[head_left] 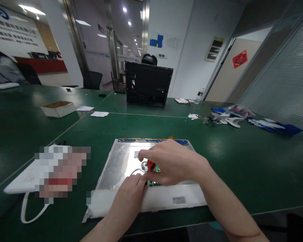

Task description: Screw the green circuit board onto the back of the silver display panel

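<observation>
A flat display panel [111,168] lies back side up on the table in front of me, with a metal back, a blue circuit strip [131,140] along its far edge and a whitish film strip [164,200] along its near edge. My right hand [174,161] is closed around an orange and black screwdriver [151,165], its tip hidden, above a small green circuit board [154,183] on the panel. Beside it, my left hand [132,191] rests at the board with its fingers bent together. Whatever is under those fingertips is hidden. A thin dark wire [136,170] runs near the board.
The green table [237,168] carries a white device with a cable [20,181], partly pixelated, at the left. Behind it stands an open cardboard box [58,110]. A black monitor housing [148,84] stands at the back. Bags and loose parts [224,117] lie right, near a bottle [199,96].
</observation>
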{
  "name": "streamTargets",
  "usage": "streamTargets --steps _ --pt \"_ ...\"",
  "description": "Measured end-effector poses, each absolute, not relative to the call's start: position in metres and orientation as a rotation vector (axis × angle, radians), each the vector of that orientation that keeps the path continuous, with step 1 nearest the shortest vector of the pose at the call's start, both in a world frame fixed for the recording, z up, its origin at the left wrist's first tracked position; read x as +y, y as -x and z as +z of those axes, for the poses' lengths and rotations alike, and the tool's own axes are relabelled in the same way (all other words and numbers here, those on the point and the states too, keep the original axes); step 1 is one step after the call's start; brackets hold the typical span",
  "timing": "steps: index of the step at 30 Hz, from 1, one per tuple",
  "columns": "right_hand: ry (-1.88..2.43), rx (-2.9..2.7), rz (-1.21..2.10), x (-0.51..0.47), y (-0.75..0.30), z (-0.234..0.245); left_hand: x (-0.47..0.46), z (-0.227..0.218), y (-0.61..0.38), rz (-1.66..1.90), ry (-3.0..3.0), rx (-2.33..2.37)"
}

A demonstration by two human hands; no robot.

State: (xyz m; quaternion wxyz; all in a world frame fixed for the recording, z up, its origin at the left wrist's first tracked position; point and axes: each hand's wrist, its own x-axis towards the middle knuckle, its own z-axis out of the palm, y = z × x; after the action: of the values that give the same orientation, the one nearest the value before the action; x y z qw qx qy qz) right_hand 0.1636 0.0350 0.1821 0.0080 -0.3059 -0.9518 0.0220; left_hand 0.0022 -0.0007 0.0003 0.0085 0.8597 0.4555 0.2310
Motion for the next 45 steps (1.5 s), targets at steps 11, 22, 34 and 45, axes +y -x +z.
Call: streamTargets --steps 11,22,34,45 --pt "0.986 -2.953 0.044 0.0348 -0.1631 0.1799 -0.0004 0.0014 -0.0030 0.664 -2.685 1.432" --pt "1.005 -2.964 0.057 0.0349 -0.1621 0.1811 -0.0018 0.0050 -0.0026 0.620 -2.651 1.444" --pt "0.967 -2.968 0.053 0.0345 -0.1627 0.1800 -0.0009 0.0041 -0.0026 0.607 -2.645 1.449" --pt "0.974 -2.990 0.086 0.0346 -0.1635 0.1815 -0.0022 0.0077 -0.0035 0.622 -2.643 1.438"
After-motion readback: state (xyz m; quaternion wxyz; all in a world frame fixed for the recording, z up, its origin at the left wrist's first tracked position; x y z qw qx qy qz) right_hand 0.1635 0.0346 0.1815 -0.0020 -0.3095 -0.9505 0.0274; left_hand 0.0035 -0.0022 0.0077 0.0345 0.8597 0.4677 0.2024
